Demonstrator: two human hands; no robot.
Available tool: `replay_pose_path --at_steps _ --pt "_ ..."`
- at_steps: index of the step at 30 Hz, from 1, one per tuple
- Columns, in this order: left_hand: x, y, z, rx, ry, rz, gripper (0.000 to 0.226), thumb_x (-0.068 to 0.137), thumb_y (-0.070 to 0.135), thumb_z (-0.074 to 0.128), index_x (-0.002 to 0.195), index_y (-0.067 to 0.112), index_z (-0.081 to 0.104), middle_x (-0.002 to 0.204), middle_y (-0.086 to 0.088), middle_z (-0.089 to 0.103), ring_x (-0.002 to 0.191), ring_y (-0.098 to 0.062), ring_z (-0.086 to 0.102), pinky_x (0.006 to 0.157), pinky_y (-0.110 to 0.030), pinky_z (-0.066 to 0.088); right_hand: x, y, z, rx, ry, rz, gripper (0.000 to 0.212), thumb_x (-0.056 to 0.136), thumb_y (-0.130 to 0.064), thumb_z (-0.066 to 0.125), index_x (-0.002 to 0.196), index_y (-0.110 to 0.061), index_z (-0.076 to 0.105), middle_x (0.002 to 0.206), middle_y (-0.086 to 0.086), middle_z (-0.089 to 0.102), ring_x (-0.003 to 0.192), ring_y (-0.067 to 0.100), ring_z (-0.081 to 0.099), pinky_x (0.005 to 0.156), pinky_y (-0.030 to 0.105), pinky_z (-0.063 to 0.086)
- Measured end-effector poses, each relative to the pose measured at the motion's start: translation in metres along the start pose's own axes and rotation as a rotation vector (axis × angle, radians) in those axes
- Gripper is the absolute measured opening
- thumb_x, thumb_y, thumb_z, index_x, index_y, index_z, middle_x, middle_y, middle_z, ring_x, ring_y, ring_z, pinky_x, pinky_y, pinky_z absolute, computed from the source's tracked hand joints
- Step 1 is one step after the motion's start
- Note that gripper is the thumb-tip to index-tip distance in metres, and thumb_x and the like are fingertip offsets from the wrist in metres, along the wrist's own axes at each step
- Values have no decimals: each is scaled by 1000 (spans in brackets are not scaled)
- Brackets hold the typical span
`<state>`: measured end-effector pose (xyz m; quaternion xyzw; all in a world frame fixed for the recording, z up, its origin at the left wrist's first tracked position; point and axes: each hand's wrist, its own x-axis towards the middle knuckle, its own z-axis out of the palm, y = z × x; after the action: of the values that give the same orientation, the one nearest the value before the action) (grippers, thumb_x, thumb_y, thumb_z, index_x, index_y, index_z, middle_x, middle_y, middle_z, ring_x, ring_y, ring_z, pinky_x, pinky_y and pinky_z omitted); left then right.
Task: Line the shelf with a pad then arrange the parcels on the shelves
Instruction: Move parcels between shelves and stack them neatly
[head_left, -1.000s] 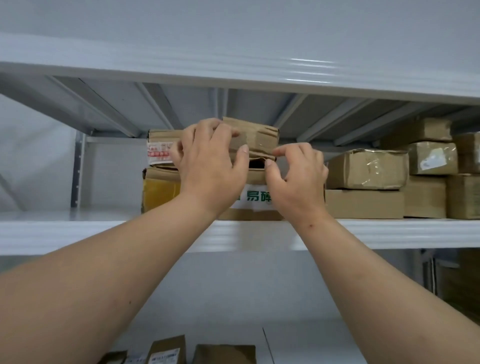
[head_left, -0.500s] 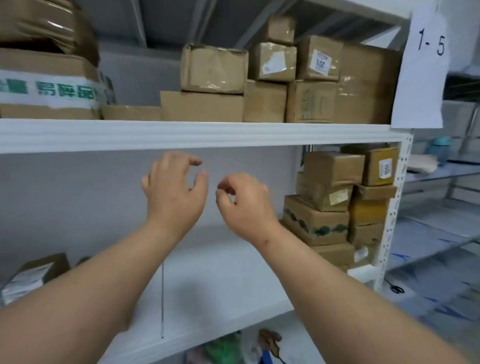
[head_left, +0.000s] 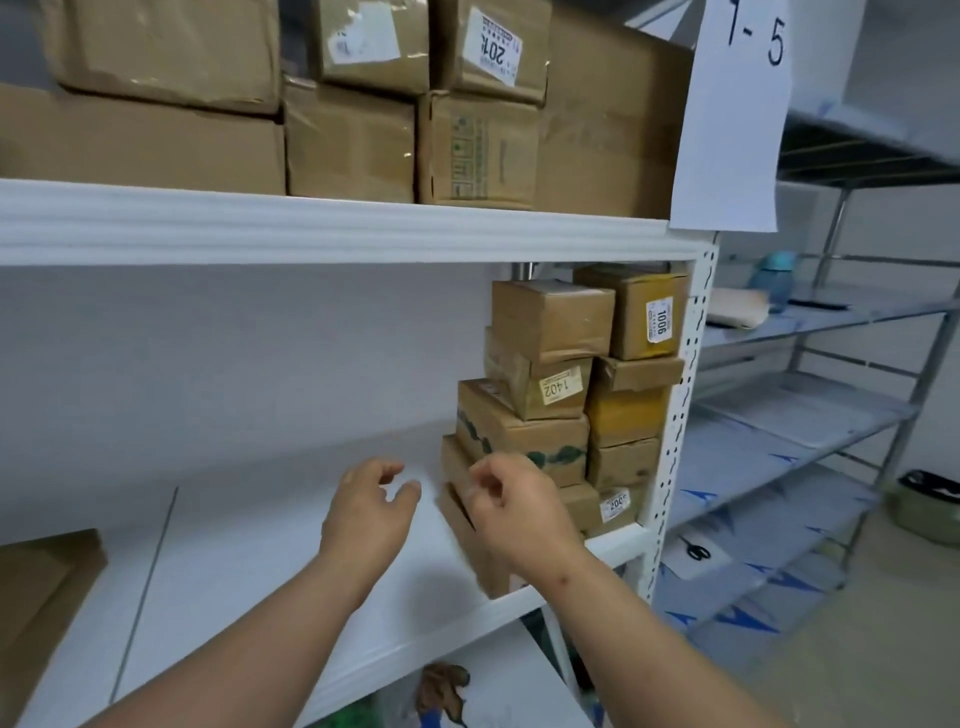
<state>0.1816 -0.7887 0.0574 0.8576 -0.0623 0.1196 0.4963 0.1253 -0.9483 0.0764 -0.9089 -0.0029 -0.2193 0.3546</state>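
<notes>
My left hand (head_left: 369, 512) and my right hand (head_left: 511, 506) hover side by side over the middle shelf (head_left: 249, 561), fingers loosely curled, holding nothing. Just right of my right hand stands a stack of brown cardboard parcels (head_left: 566, 395) at the shelf's right end, some with white number labels. The upper shelf (head_left: 311, 223) carries a row of larger cardboard parcels (head_left: 353, 93). A brown parcel (head_left: 36, 597) lies at the left of the middle shelf. The middle shelf's surface is white with a thin seam; whether a pad covers it I cannot tell.
A white perforated upright (head_left: 680, 415) closes the rack on the right, with a paper sign (head_left: 737, 104) reading 1-5 above. Beyond it a grey metal rack (head_left: 810, 405) holds a blue bottle (head_left: 774, 280) and scissors (head_left: 696, 548). A dark basket (head_left: 930, 506) sits on the floor.
Both hands let go of the parcel on the upper shelf and dropped to the middle shelf. The view swung down and to the right toward the stacked parcels.
</notes>
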Motion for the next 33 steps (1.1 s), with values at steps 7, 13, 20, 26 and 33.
replay_pose_path --at_steps 7,13,20,26,33 --pt "66 47 50 -164 -128 32 48 94 39 59 139 24 49 135 1 51 118 -16 53 93 -29 42 73 32 -31 -15 360 -32 23 90 -22 59 113 -23 63 117 -7 55 115 15 50 98 44 47" --pt "104 104 74 -255 -197 80 62 95 53 52 148 27 35 144 -1 47 128 -20 47 100 -34 41 117 56 -87 -23 721 -15 26 85 -18 61 110 -24 56 114 -9 39 108 7 31 101 43 42" --pt "130 162 91 -465 -146 -69 92 75 78 56 152 43 20 158 -3 31 135 -34 42 108 -52 42 158 80 -140 8 735 241 82 77 -26 70 146 -28 27 154 9 19 140 35 21 115 54 24" --pt "135 199 102 -563 -97 -269 105 67 88 53 154 40 20 156 -4 34 135 -37 40 109 -54 40 177 107 -169 29 509 208 102 71 -33 73 152 -36 11 158 5 12 143 37 19 115 54 27" --pt "132 210 101 -500 -108 -298 42 85 61 63 108 26 56 112 -2 51 120 -33 47 105 -50 44 183 116 -179 -116 488 258 118 61 -65 78 152 -35 8 155 8 15 139 38 22 112 53 28"
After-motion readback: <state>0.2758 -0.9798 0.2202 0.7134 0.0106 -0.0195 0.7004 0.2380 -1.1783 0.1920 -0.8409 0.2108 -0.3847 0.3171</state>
